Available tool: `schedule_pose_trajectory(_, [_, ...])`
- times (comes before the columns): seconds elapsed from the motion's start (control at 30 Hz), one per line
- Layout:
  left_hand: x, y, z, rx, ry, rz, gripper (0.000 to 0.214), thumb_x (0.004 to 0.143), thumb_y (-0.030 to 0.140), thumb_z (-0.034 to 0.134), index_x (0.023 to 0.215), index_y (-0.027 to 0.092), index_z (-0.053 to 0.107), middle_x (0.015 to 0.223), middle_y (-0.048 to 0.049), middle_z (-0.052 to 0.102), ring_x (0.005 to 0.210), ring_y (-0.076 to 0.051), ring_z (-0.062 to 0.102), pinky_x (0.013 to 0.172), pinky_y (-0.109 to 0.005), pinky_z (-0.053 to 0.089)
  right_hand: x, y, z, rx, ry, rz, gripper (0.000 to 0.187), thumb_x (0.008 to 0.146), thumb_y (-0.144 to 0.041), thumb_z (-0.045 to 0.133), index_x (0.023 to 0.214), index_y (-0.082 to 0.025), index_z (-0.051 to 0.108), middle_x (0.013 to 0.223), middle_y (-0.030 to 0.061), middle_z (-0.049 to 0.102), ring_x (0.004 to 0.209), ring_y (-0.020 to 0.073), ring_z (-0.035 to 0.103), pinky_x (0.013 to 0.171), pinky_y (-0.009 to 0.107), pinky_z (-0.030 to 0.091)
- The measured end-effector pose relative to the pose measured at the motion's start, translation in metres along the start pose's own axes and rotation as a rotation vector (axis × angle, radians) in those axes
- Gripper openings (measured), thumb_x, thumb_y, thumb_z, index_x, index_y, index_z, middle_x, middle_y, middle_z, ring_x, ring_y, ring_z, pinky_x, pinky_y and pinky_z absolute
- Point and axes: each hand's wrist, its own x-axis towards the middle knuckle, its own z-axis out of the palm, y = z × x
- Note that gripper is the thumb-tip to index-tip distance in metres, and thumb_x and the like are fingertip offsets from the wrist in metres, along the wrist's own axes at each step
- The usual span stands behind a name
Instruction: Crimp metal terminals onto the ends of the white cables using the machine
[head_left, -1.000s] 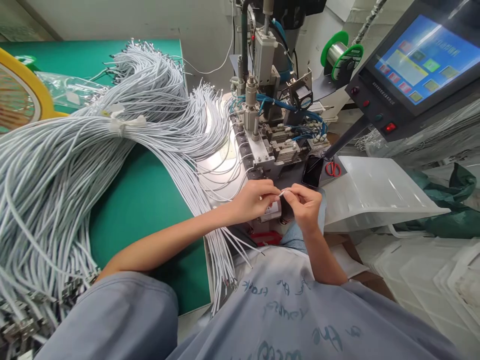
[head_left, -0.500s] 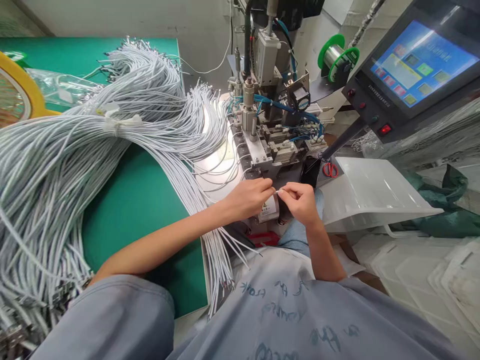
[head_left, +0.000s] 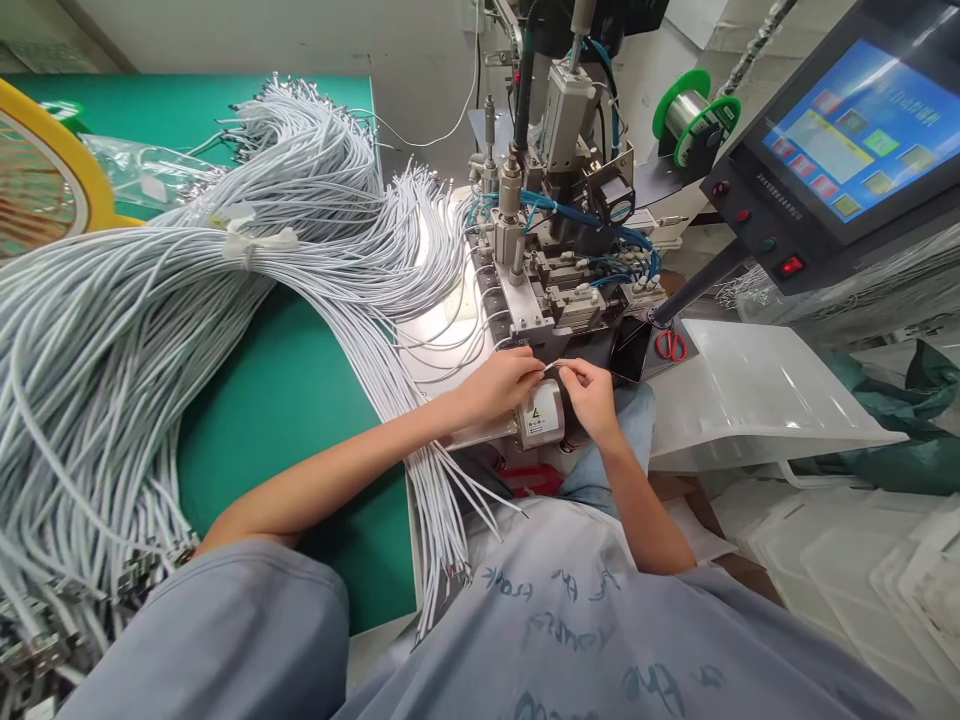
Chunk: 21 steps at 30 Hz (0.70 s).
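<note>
A short stretch of white cable (head_left: 553, 366) shows between my two hands, just in front of the machine (head_left: 525, 300). My left hand (head_left: 501, 385) is closed on it, fingertips pinched together. On the other side my right hand (head_left: 590, 393) pinches the cable's end between thumb and fingers. What sits at the very tip is too small to make out. Below the hands is a metal cylinder with a white label (head_left: 541, 415). Several single cables run from the machine's left edge toward the large bundle of white cables (head_left: 337, 270).
The bundle lies across a green table (head_left: 277, 400), tied with a white strip. A yellow-rimmed racket (head_left: 82, 150) is at far left. To the right are a touchscreen panel (head_left: 855, 140), a wire spool (head_left: 690, 115), red-handled scissors (head_left: 670, 345), a dark phone (head_left: 628, 350) and a white tray (head_left: 772, 390).
My hands have drawn slightly apart, so more of the cable shows between them. The whole view has shifted a little, moving the surroundings to the right.
</note>
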Motion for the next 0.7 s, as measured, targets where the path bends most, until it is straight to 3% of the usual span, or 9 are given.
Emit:
schedule_pose_trajectory(0.1, [0.002, -0.007, 0.002, -0.008, 0.017, -0.025, 0.023, 0.09, 0.017, 0.046, 0.085, 0.011, 0.068, 0.075, -0.0039, 0.06, 0.066, -0.01, 0.052, 0.062, -0.022, 0.04, 0.006, 0.005, 0.001, 0.031, 0.006, 0.015, 0.019, 0.072, -0.033, 0.06, 0.08, -0.018, 0.068, 0.08, 0.0049, 0.068, 0.074, 0.0173, 0.061, 0.068, 0.03, 0.048])
schedule_pose_trajectory(0.33, [0.002, -0.004, 0.005, -0.173, 0.074, -0.093, 0.014, 0.081, 0.01, 0.054, 0.076, 0.013, 0.068, 0.065, 0.0006, 0.058, 0.06, -0.007, 0.049, 0.058, -0.019, 0.038, 0.008, -0.006, 0.0, 0.038, -0.057, -0.033, 0.016, 0.072, -0.032, 0.063, 0.067, -0.017, 0.065, 0.064, 0.0005, 0.061, 0.061, 0.0127, 0.053, 0.057, 0.026, 0.042])
schedule_pose_trajectory(0.57, [-0.003, 0.006, 0.009, -0.418, 0.176, -0.172, 0.01, 0.076, 0.018, 0.06, 0.069, 0.012, 0.064, 0.062, 0.0015, 0.059, 0.056, -0.007, 0.049, 0.051, -0.017, 0.038, -0.008, -0.008, 0.022, 0.093, 0.193, -0.081, 0.02, 0.077, -0.034, 0.061, 0.068, -0.017, 0.065, 0.057, -0.0031, 0.046, 0.054, 0.0099, 0.041, 0.052, 0.025, 0.035])
schedule_pose_trajectory(0.63, [-0.004, 0.006, 0.009, -0.345, 0.196, -0.119, 0.011, 0.078, 0.018, 0.058, 0.069, 0.013, 0.063, 0.062, 0.0014, 0.058, 0.056, -0.007, 0.049, 0.051, -0.017, 0.039, -0.011, -0.011, 0.025, 0.029, 0.249, -0.137, 0.02, 0.079, -0.033, 0.06, 0.069, -0.017, 0.066, 0.055, -0.004, 0.041, 0.052, 0.0093, 0.038, 0.05, 0.025, 0.033])
schedule_pose_trajectory(0.7, [-0.004, 0.002, 0.008, -0.124, 0.219, -0.001, 0.016, 0.082, 0.016, 0.052, 0.071, 0.013, 0.063, 0.063, 0.0004, 0.055, 0.056, -0.007, 0.048, 0.052, -0.018, 0.037, -0.011, -0.016, 0.022, -0.126, 0.256, -0.225, 0.019, 0.081, -0.03, 0.058, 0.069, -0.016, 0.066, 0.053, -0.0051, 0.037, 0.05, 0.009, 0.035, 0.05, 0.025, 0.031])
